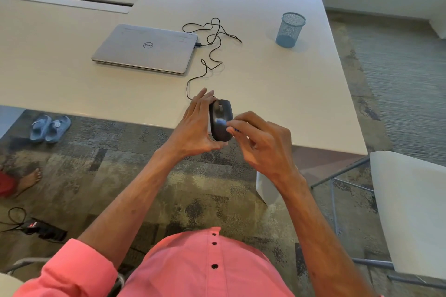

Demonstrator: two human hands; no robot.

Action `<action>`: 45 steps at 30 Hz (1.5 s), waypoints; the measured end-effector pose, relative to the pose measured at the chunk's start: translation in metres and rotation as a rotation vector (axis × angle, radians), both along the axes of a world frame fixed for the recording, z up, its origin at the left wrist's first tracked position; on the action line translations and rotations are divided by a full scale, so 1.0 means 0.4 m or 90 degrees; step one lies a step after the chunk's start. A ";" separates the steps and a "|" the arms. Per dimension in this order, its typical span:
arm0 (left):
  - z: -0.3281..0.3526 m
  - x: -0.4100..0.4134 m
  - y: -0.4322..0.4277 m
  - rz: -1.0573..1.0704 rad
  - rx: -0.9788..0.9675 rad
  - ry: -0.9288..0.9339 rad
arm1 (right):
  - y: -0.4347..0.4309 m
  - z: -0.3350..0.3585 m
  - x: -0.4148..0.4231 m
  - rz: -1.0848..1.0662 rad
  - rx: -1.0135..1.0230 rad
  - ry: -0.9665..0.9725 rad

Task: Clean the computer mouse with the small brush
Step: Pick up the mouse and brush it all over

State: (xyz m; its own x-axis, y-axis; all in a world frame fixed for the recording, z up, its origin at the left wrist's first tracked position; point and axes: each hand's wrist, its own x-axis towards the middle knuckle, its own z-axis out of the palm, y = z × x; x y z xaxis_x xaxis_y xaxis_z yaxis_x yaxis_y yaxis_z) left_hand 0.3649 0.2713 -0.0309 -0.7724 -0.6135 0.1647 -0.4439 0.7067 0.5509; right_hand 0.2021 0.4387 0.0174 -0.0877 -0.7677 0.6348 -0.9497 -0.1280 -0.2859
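Note:
A black wired computer mouse (220, 116) is held up over the table's near edge, top side facing me. My left hand (196, 125) grips it from the left side and underneath. My right hand (261, 142) pinches a small blue brush (223, 123), whose pale bristles rest on the mouse's back, blurred. Most of the brush handle is hidden by my fingers. The mouse's black cable (210, 55) runs in loops across the table to the laptop.
A closed silver laptop (147, 48) lies on the white table (289, 84), with a blue mesh pen cup (290, 29) at the far right. A white chair (410, 212) stands right. On the carpet: blue sandals (50, 128), a power strip (44, 230), someone's bare foot (29, 182).

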 end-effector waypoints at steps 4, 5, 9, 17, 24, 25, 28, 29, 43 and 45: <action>0.006 0.000 0.006 0.004 0.003 0.008 | -0.010 0.004 0.007 0.045 0.050 0.093; 0.008 0.001 0.005 0.010 0.002 0.011 | -0.007 0.002 0.008 0.062 0.071 0.095; 0.001 0.009 0.008 0.019 0.000 0.023 | 0.015 0.017 0.001 0.073 0.138 0.069; -0.028 0.018 0.018 0.006 -0.012 0.043 | 0.013 0.042 -0.041 -0.086 0.007 0.006; -0.027 0.009 0.029 -0.040 -0.028 0.060 | -0.013 0.020 -0.024 -0.115 0.014 -0.075; -0.027 0.009 0.030 -0.040 -0.029 0.062 | -0.005 0.019 -0.024 -0.100 0.032 -0.066; -0.028 0.013 0.033 -0.027 -0.025 0.054 | 0.023 0.030 -0.038 -0.035 0.091 -0.058; -0.029 0.015 0.034 -0.021 -0.023 0.051 | 0.030 0.037 -0.045 -0.017 0.134 -0.058; -0.028 0.007 0.034 0.004 -0.012 0.051 | 0.035 0.001 -0.049 -0.065 0.053 -0.100; -0.028 0.007 0.030 0.017 -0.010 0.048 | 0.046 -0.005 -0.050 -0.060 0.066 -0.110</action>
